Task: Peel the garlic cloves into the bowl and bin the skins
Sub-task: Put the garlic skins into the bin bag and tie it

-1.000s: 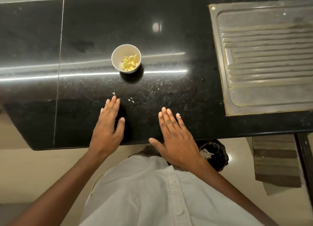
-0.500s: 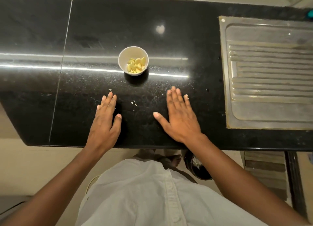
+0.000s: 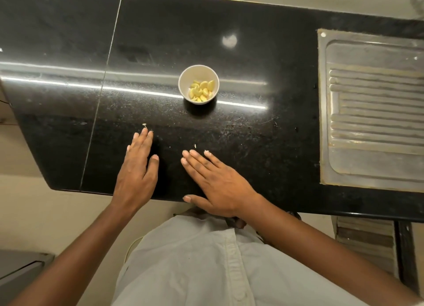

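A small white bowl (image 3: 198,76) stands mid-counter and holds several peeled yellow garlic cloves (image 3: 202,91). My left hand (image 3: 137,170) lies flat on the black counter near its front edge, fingers straight and empty. My right hand (image 3: 218,182) also lies flat, palm down, angled toward the left hand, with a small white skin scrap stuck at one fingertip. A few tiny skin flecks (image 3: 144,124) lie on the counter by the left fingertips, and another fleck (image 3: 195,146) lies just beyond the right fingers. The bin is hidden in this view.
The black stone counter (image 3: 252,133) has a seam on the left. A steel sink drainboard (image 3: 371,113) fills the right side. The counter's front edge runs just under my wrists, with floor and my white shirt below.
My right hand has slid left and back toward the counter's front edge, now angled toward the left hand. The left hand has stayed flat in place. The camera view has shifted.
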A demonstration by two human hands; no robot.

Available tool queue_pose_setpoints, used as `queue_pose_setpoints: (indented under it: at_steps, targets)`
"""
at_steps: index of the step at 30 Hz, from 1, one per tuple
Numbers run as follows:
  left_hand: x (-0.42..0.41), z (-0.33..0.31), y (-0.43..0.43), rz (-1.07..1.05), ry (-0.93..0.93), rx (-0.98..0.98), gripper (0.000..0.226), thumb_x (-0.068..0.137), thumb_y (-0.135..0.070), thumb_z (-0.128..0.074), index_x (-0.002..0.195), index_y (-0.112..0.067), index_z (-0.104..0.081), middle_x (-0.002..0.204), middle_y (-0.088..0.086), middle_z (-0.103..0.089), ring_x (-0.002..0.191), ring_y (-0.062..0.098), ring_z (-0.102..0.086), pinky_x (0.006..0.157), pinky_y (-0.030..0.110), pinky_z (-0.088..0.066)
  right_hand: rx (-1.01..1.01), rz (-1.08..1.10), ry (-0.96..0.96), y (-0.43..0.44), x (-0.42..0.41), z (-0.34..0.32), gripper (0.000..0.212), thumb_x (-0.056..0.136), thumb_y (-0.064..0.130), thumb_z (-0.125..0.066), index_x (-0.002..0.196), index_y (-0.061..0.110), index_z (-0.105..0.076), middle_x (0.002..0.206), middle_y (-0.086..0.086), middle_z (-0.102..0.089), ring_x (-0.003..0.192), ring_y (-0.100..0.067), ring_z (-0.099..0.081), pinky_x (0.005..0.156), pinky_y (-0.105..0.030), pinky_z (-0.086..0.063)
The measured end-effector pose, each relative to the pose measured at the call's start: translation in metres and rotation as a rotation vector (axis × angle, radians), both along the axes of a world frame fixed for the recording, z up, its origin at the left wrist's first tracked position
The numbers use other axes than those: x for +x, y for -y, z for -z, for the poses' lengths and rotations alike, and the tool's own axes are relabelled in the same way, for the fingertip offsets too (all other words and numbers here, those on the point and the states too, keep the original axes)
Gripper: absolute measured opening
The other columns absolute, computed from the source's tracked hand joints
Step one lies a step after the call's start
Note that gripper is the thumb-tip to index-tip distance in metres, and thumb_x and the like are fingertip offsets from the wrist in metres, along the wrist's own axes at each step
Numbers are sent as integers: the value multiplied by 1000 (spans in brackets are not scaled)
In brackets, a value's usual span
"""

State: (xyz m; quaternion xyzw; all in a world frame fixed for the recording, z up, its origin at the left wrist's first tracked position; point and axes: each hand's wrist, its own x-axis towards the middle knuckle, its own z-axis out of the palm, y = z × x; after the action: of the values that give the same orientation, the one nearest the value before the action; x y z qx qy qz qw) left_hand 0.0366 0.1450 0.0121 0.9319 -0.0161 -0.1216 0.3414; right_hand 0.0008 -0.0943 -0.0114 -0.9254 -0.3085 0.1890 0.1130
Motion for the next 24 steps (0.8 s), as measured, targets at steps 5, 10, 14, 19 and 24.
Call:
queue_pose_setpoints:
  at_steps: [5, 10, 14, 19, 24]
  targets:
    - [-2, 0, -3, 39, 9, 30, 60, 111, -18, -44, 167, -21, -22, 175, -10, -13, 161, 1, 0, 133, 39, -4, -33, 84, -6, 40, -8, -7, 82, 110, 68, -18, 170, 16, 2, 178, -3, 9, 163, -13, 14, 134, -44, -3]
    - [-8, 7, -1, 56, 5, 28, 58, 112, -24, -40, 167, -21, -22, 175, -9, -13, 160, 0, 1, 133, 39, -4, -11, 263, -26, 21, 9, -6, 85, 108, 72, -16, 170, 17, 4, 177, -2, 13, 162, -12, 18, 134, -43, 0]
    - [-9, 9, 0, 72, 13, 20, 63, 106, -34, -34, 167, -20, -23, 175, -8, -14, 160, 1, 1, 132, 36, -2, 25, 278, -31, -17, 15, -3, 91, 106, 75, -18, 170, 13, 2, 178, -6, 12, 163, -16, 18, 134, -42, 5]
    - [-8, 8, 0, 78, 13, 23, 63, 106, -34, -34, 167, -20, -23, 174, -8, -13, 161, 1, 1, 131, 33, -1, 44, 152, -19, -33, 3, -2, 91, 106, 74, -22, 170, 11, -4, 178, -6, 6, 164, -16, 13, 134, -43, -1]
    - [-11, 10, -3, 79, 16, 36, 57, 112, -24, -40, 166, -20, -24, 175, -7, -14, 161, 2, 0, 133, 39, -4, -17, -2, 25, -7, -3, -3, 88, 107, 71, -21, 170, 12, -6, 178, -6, 2, 165, -17, 7, 134, -44, -4]
